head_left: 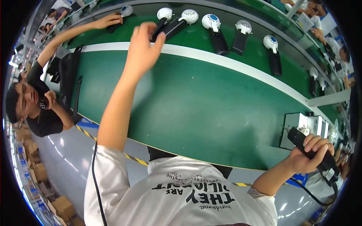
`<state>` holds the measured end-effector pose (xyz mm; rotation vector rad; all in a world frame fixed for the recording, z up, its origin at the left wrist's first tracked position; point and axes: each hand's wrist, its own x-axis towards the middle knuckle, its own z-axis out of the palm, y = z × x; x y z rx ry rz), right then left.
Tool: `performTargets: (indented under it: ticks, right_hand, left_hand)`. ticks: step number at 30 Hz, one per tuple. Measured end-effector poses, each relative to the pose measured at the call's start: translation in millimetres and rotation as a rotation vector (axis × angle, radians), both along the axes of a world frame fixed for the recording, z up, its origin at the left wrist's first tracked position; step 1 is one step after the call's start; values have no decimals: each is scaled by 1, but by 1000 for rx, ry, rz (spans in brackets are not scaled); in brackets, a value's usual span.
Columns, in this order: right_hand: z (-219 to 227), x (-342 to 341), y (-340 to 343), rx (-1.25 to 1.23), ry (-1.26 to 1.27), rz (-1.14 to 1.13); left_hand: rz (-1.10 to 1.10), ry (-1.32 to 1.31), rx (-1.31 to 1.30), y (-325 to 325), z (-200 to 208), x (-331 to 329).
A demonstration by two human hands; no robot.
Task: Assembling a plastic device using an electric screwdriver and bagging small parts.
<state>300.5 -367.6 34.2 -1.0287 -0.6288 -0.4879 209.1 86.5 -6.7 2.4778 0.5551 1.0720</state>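
Observation:
My left hand (144, 51) reaches over the far side of the bench. Its thumb and fingers are apart around the black handle of a device with a white, round, slotted head (164, 14); a firm grip on it does not show. Just right of it lies a similar device (189, 16), its black handle slanting down toward my thumb. At the right end of the bench, my right hand (311, 154) is closed around a black electric screwdriver (298, 137). The thin bit points to the upper left, beside a pale box-shaped unit (296, 121). A cable leaves the tool's rear end.
Several more white-headed devices (211, 22) lie on a green strip behind a white rail (211, 57). The green bench top (203, 101) spans the middle. At the left, a co-worker (47, 116) stretches an arm to another device (126, 11). Cardboard boxes (62, 207) stand on the floor.

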Motion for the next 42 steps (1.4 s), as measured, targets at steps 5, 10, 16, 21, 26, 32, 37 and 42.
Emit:
performTargets:
  ticks: [5,10,16,21,26,32,37,42]
  right_hand:
    - [-6,11,9,-12,2,-36]
    - [-19,25,-21,-33,-88,-100]
    - [-34,40,-41,-4,2,-131]
    - [-24,32,-47,-49,-3,-104]
    - [-18,30,-43,41,10,-142]
    - [-1,24,-64,-135,-1,-314]
    - [1,26,-73,-148,8,-465]
    - [-4,37,-68,-330,13,-489]
  left_hand:
    - [178,620,-103,130,-39,59]
    - [-35,103,-854,101,-2,44]
    - [-669,-198,-1152,14,16,18]
    - [-1055,-73,-1321,-66,24,40]
    - [-1259,169,-1804,-132,-8,69]
    - [-1084,598,-1682,-201,-29,82]
    - [-1218,745,-1681,-221,-43,95]
    - [-1219,760,-1648,-237,-47,98]
